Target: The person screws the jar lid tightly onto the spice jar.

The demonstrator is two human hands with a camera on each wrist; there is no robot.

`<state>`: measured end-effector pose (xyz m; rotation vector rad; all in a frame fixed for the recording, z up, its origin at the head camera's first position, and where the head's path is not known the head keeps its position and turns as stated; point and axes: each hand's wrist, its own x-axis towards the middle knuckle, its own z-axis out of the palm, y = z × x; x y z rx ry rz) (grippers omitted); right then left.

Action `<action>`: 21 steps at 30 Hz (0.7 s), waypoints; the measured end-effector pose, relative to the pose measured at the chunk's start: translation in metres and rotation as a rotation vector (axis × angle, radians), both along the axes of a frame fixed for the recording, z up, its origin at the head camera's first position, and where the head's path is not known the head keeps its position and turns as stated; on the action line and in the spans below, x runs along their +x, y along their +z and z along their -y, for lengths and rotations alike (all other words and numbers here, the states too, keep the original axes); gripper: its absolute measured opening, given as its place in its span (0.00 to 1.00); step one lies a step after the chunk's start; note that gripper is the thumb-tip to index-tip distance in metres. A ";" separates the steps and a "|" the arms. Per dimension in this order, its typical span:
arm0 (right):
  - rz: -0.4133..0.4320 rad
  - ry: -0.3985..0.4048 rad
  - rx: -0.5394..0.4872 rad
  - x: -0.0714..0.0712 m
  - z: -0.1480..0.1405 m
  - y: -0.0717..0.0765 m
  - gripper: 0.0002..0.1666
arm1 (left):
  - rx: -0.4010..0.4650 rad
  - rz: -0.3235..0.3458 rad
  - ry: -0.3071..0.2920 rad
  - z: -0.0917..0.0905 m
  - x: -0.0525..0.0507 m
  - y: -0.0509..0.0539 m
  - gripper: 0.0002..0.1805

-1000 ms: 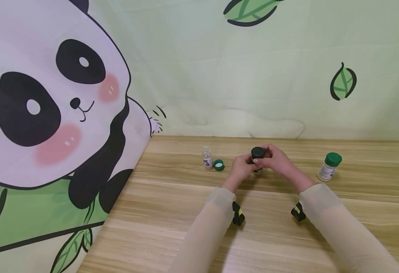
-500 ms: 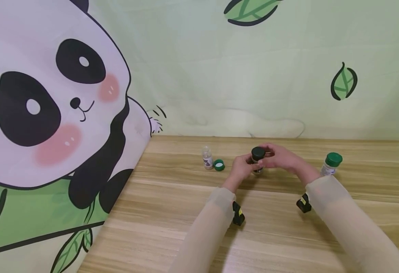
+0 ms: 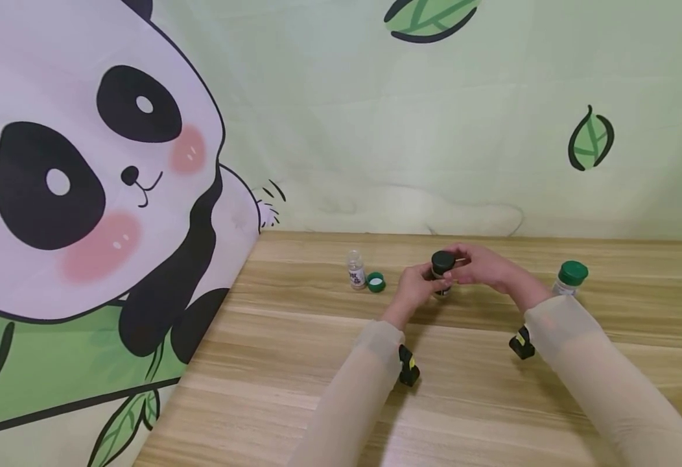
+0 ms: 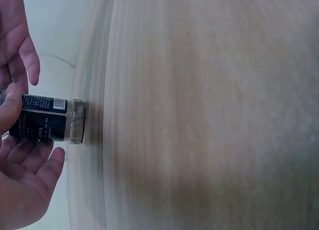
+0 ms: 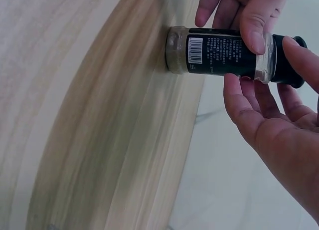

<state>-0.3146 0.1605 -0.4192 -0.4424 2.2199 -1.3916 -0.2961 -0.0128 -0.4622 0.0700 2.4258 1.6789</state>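
Note:
A bottle with a black cap and a dark label stands upright on the wooden table, between both hands. The left hand grips its body; in the left wrist view the thumb and fingers lie round the dark label. From the other side the right hand holds the upper part, and the right wrist view shows its thumb at the black cap with the fingers curled beneath. The bottle's clear base shows below the label.
Left of the hands stand a small open clear bottle and a green cap lying beside it. A green-capped bottle is partly behind the right forearm. A panda-printed cloth hangs behind the table.
My right wrist and forearm have shifted to the right and slightly up, now covering the lower part of the green-capped bottle. The left hand stays on the black-capped bottle.

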 end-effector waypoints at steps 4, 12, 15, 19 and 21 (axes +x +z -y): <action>-0.018 -0.012 -0.006 0.002 0.001 -0.001 0.37 | 0.000 0.008 0.007 0.000 0.001 0.001 0.19; -0.044 -0.048 -0.023 0.006 0.005 -0.003 0.36 | -0.019 -0.017 0.000 0.001 0.000 0.001 0.18; -0.046 -0.062 -0.027 0.007 0.006 -0.005 0.37 | -0.006 -0.023 0.000 0.001 -0.001 -0.001 0.18; -0.045 -0.089 -0.023 0.008 0.007 -0.007 0.36 | 0.009 -0.023 0.001 0.000 -0.002 -0.002 0.18; -0.052 -0.100 -0.018 0.009 0.007 -0.008 0.36 | 0.010 -0.023 0.002 0.000 -0.002 -0.002 0.19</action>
